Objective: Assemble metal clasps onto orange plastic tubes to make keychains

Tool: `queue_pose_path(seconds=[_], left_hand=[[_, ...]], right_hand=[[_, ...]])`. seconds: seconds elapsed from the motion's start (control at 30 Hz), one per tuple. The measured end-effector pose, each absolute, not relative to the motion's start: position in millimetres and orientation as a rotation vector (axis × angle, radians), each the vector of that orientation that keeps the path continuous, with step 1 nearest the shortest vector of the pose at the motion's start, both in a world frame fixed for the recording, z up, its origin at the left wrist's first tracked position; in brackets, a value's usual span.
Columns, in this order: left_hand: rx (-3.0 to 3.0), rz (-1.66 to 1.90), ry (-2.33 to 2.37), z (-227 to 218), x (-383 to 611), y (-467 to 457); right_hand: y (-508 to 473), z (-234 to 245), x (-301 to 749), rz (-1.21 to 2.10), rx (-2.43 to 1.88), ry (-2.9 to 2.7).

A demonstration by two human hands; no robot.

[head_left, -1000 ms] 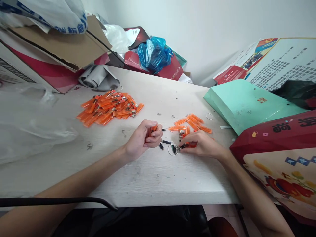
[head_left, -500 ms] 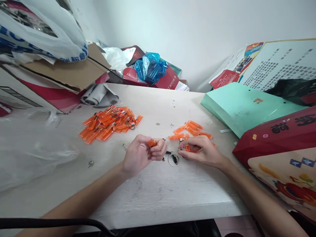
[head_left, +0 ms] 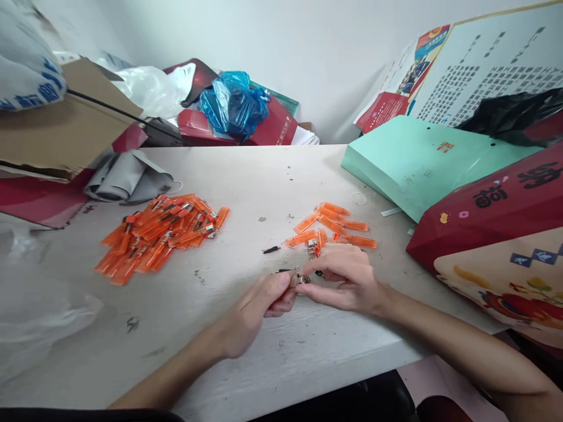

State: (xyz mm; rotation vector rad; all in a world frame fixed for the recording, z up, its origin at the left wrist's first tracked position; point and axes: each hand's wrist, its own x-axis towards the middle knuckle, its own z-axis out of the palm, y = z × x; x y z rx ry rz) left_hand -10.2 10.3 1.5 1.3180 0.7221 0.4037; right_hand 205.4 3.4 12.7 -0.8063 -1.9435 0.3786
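My left hand (head_left: 261,299) is closed around an orange lighter, whose body the fingers now hide. At its fingertips, the thumb and forefinger of my right hand (head_left: 347,278) pinch a small shiny metal lighter cap (head_left: 304,280). Whether the cap sits fully on the lighter cannot be made out. Just beyond the right hand lies a loose group of orange lighters (head_left: 334,221), one with a metal top (head_left: 312,243). A bigger heap of orange lighters (head_left: 153,234) is on the left. A small black part (head_left: 271,249) rests on the table behind my left hand.
Grey rolled sheeting (head_left: 127,176), a cardboard box (head_left: 57,135) and clear plastic (head_left: 39,316) stand along the left. A blue plastic bag (head_left: 235,104) is at the back. To the right are a mint-green folder (head_left: 409,158) and a red gift bag (head_left: 492,217). A rubber band (head_left: 358,198) lies near the folder.
Both hands have come together, the right one moving left toward the left one. The left hand has turned, hiding the orange body seen before. The view has shifted to the right.
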Motion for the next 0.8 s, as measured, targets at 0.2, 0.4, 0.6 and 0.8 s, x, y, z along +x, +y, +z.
queue_pose_path(seconds=[0.2,0.4,0.6,0.8], left_hand=[[1.371,0.399,0.605,7,-6,1],[1.403,0.438,0.563,8,-4,1],[1.275,0.380,0.638,5,-9,3],[1.300,0.382,0.656,4,-8,9]], right_hand=[[0,5,200,0.403,-0.769,-1.881],[-4,5,195,0.437,-0.776,-1.835],[-3,3,193,0.460,-0.696,-1.882],[-3,-2,193,0.477,-0.676,-1.932]])
